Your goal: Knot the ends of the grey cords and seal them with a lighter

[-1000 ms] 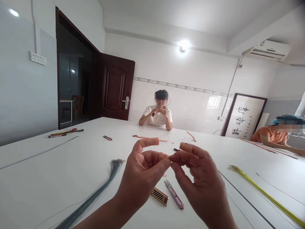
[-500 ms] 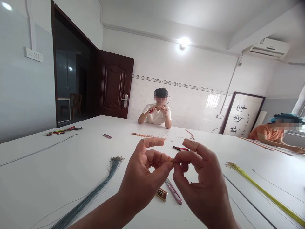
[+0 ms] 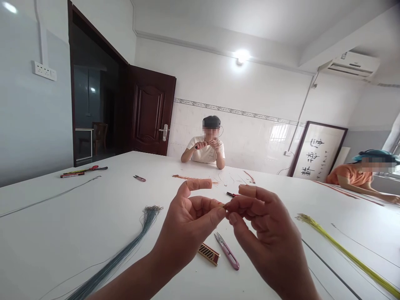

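Note:
In front of me, above the white table (image 3: 131, 266), my left hand (image 3: 187, 227) pinches something tiny and yellowish between thumb and index finger. It is too small to name. My right hand (image 3: 270, 233) meets it there, its index fingertip against the same spot and its thumb just below, fingers curled. Whatever sits between the right fingertips is hidden. Below the hands lie pink thread snips (image 3: 228, 252), blades pointing away, beside a small gold-and-red patterned case (image 3: 210, 253), partly covered by my left hand.
A bundle of blue-grey cords (image 3: 137, 237) lies at left, yellow-green cords (image 3: 334, 241) at right. Red-handled pliers (image 3: 231, 194) are partly hidden behind my right hand. Farther off are more snips (image 3: 139, 178) and pliers (image 3: 93, 168). A person (image 3: 204, 152) sits opposite, another (image 3: 356, 175) at right.
My right thumb has dropped away from its index finger, and the right hand has turned slightly. More of the snips and the case now shows. My left hand has barely moved.

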